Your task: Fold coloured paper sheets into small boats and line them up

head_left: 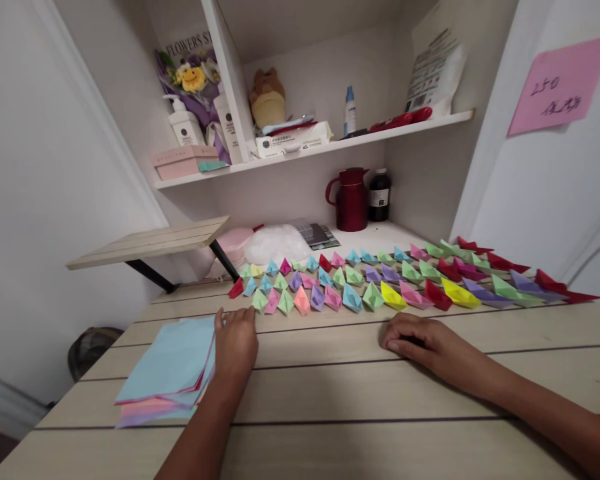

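My left hand (236, 341) rests on the table with its back up and its fingers bent, the outer one slightly apart. It lies against the right edge of a stack of coloured square paper (173, 357), light blue on top, with pink, orange and purple sheets below. Just beyond its fingertips stands a light green paper boat (259, 300). On the right, my right hand (413, 337) lies on its side, fingers loosely curled in and nothing visible in them. Several rows of folded paper boats (351, 297) in many colours stretch along the back of the table.
A small raised wooden shelf (155, 241) stands at the back left. Behind the boats are a clear plastic bag (276, 245), a red jug (352, 200) and a dark bottle (379, 197). A pink handwritten note (563, 85) is stuck on the right wall.
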The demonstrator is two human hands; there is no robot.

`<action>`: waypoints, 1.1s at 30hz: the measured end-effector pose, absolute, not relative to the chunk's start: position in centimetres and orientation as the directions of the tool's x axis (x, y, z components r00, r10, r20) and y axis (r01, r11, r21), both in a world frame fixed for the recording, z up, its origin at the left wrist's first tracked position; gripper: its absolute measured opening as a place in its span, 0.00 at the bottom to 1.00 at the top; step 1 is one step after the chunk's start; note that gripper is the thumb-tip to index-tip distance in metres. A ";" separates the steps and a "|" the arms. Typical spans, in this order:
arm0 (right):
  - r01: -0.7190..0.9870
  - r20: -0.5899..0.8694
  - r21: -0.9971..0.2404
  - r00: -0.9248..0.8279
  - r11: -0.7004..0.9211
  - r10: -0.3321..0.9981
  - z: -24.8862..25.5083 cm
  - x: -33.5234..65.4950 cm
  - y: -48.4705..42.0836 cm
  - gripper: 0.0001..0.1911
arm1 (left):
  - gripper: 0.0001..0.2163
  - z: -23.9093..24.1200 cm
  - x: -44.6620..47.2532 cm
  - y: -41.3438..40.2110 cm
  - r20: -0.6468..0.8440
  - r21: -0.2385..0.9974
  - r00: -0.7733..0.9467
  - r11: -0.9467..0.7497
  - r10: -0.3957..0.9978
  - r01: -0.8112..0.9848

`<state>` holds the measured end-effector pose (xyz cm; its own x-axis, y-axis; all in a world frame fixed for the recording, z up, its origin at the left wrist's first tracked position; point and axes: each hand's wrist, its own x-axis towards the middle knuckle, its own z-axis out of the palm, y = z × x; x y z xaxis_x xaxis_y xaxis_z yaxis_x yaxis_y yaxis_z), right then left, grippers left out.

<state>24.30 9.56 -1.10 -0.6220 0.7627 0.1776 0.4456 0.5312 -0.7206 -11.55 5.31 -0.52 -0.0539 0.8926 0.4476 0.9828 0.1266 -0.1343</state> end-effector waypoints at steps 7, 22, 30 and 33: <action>0.454 0.193 -0.710 -0.610 0.539 0.768 -1.1 24.4 9.3 0.19 | 0.19 1.4 -9.8 3.4 0.595 0.029 -0.128 0.137 0.794 0.990; 0.452 0.217 -0.672 -0.637 0.587 0.739 -1.9 24.8 8.9 0.20 | 0.12 6.1 -20.6 -4.9 0.242 0.297 -0.016 -0.058 0.970 0.953; 0.453 0.213 -0.677 -0.634 0.580 0.743 -1.9 24.9 8.6 0.20 | 0.19 5.5 -20.6 -6.6 0.096 0.405 -0.056 0.012 0.994 0.914; 0.469 0.197 -0.666 -0.640 0.580 0.743 -2.0 24.9 8.7 0.21 | 0.22 5.6 -20.6 -7.0 0.056 0.443 -0.061 0.030 0.997 0.896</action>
<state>24.94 8.68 -1.96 -0.6395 0.7432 0.1965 0.4691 0.5798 -0.6661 -20.56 -7.04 5.65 -0.0608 0.9966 0.0557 0.8960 0.0299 0.4431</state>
